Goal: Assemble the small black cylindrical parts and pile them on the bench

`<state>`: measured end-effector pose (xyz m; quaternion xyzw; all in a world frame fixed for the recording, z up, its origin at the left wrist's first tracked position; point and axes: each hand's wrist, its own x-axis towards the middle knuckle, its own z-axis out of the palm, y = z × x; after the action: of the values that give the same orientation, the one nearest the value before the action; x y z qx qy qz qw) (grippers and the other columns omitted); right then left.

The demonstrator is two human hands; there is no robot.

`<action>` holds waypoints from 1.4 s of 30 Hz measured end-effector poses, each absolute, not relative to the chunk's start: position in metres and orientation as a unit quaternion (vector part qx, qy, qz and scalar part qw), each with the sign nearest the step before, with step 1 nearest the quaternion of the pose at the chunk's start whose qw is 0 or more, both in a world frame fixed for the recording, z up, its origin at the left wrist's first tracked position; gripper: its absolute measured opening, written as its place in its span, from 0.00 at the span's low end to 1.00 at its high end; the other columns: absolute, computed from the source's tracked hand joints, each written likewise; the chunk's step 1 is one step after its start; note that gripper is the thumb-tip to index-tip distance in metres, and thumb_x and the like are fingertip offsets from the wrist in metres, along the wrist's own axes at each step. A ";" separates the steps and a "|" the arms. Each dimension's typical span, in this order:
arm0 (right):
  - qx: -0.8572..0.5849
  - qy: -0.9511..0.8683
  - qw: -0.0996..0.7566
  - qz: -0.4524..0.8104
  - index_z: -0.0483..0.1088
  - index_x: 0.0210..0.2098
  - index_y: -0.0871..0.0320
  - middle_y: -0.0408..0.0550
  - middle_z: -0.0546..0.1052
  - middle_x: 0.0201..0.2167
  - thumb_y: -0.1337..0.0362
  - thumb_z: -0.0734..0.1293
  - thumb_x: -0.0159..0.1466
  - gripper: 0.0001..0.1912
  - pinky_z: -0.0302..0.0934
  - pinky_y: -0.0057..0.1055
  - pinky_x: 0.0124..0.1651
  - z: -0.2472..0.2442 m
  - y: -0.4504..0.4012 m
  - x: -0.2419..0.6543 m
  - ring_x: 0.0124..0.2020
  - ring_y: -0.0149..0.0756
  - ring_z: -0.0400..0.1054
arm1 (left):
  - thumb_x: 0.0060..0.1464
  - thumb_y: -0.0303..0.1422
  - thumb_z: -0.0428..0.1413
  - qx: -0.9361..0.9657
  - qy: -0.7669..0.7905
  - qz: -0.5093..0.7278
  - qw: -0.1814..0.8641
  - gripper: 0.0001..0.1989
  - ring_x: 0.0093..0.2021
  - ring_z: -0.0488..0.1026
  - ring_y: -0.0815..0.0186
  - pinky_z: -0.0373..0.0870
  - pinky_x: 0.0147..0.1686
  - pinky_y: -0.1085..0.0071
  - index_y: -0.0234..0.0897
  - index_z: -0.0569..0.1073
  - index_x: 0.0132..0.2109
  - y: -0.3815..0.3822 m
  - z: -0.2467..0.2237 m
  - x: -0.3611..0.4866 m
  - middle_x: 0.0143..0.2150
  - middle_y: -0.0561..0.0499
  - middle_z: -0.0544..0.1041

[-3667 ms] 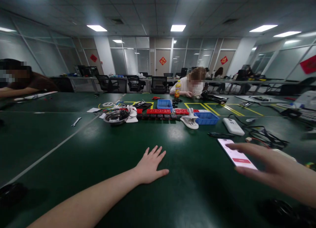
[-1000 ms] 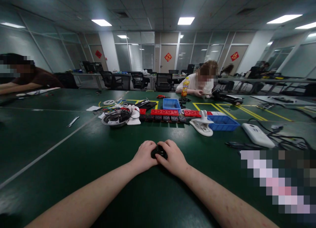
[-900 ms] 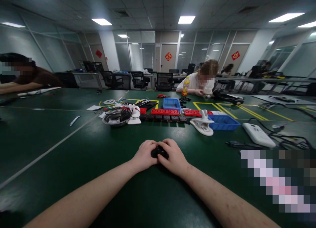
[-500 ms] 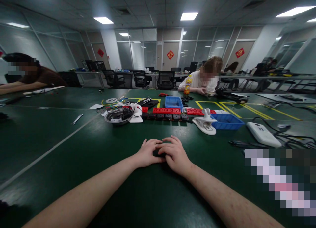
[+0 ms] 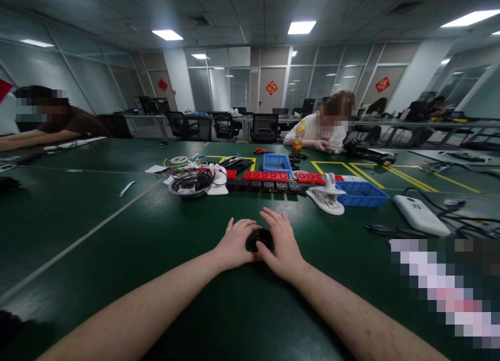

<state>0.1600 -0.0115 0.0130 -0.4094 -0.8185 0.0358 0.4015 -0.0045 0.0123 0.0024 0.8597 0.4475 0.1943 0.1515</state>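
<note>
Low over the dark green table point(image 5: 167, 293), a small black round object point(image 5: 264, 238) sits between my two hands. My left hand point(image 5: 236, 244) curls around its left side, fingers along the far edge and thumb along the near edge. My right hand point(image 5: 282, 244) is at its right side, with the fingers stretched out beyond it and the thumb reaching across its near part. Whether the right thumb presses on it or only passes in front, I cannot tell. Part of the object is hidden by both hands.
Beyond my hands are a metal bowl point(image 5: 187, 194) of cables, a white clip stand point(image 5: 327, 198), red power strips point(image 5: 269, 176) and blue bins point(image 5: 361, 197) point(image 5: 276, 163). A white box point(image 5: 421, 215) with cables lies right, a wrench point(image 5: 125, 189) left. Two people sit across.
My right fingers have lifted off the top and spread away from my left hand, exposing the black round object. The view has shifted slightly.
</note>
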 end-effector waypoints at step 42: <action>-0.404 -0.806 0.430 0.046 0.66 0.40 0.58 0.51 0.70 0.41 0.62 0.61 0.54 0.14 0.46 0.49 0.55 0.015 -0.012 0.157 0.45 0.44 0.62 | 0.37 0.50 0.60 0.861 0.454 0.189 0.131 0.37 0.60 0.51 0.49 0.35 0.57 0.41 0.41 0.62 0.55 0.007 0.001 0.001 0.58 0.45 0.60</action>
<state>0.1575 -0.0124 0.0147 -0.4044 -0.8058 0.0461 0.4301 0.0010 0.0074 0.0010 0.8606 0.4544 0.1888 0.1310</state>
